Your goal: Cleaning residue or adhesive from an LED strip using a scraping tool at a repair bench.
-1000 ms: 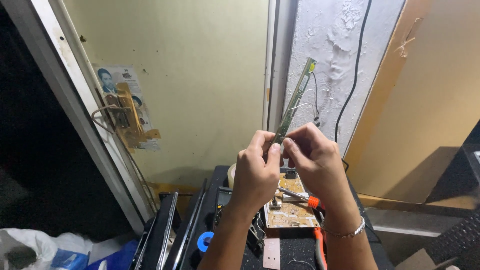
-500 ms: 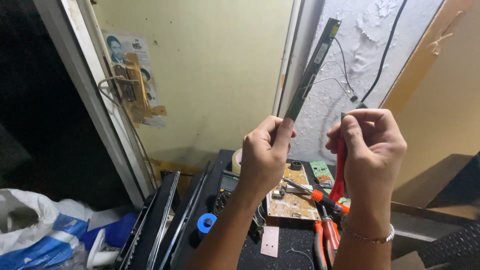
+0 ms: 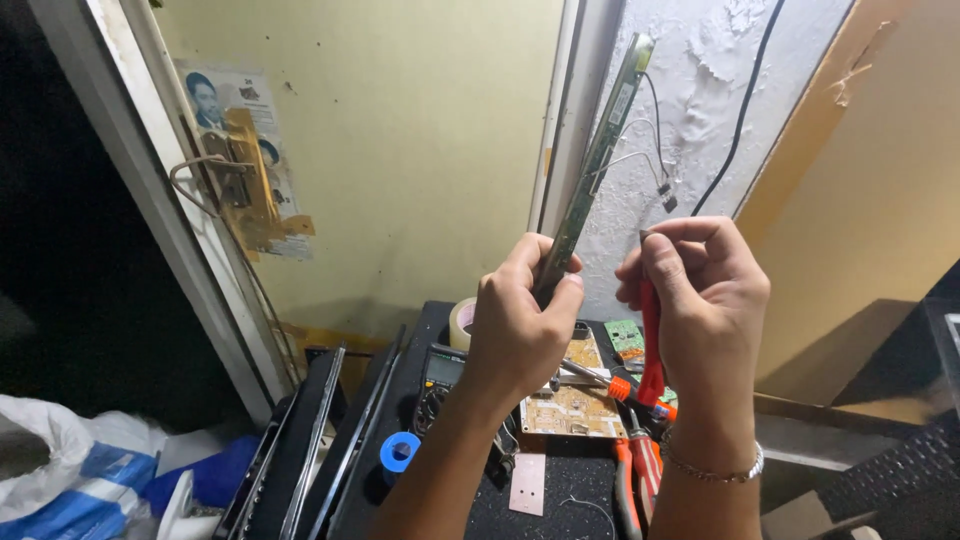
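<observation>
The left hand (image 3: 520, 325) is raised in front of the wall with its grip closed around the lower end of a long, narrow green circuit strip (image 3: 597, 155). The strip rises from that grip at a slant, up and to the right, its top end near the upper edge of the view against the peeling white wall (image 3: 700, 90). Thin wires (image 3: 650, 150) hang from the strip's upper part and end in small connectors above the right hand.

The right hand (image 3: 700, 300) is level with the left and just beside it, the two apart. Its grip is closed on a red-handled tool (image 3: 652, 340), whose handle runs down from the fist; the working end is hidden by the fingers, so the kind of tool cannot be told. A silver bracelet (image 3: 715, 468) circles that wrist.

Below both grips lies a black table (image 3: 560, 500). On it, beneath the left hand, sits a tan circuit board (image 3: 572, 408), with a multimeter (image 3: 440, 375) to its left and a blue tape roll (image 3: 400, 450) nearer the person. A pale tape roll (image 3: 462, 322) stands behind the left wrist. Orange-handled pliers (image 3: 640, 470) lie under the right wrist, and a small green board (image 3: 625, 338) rests between the hands, further back.
</observation>
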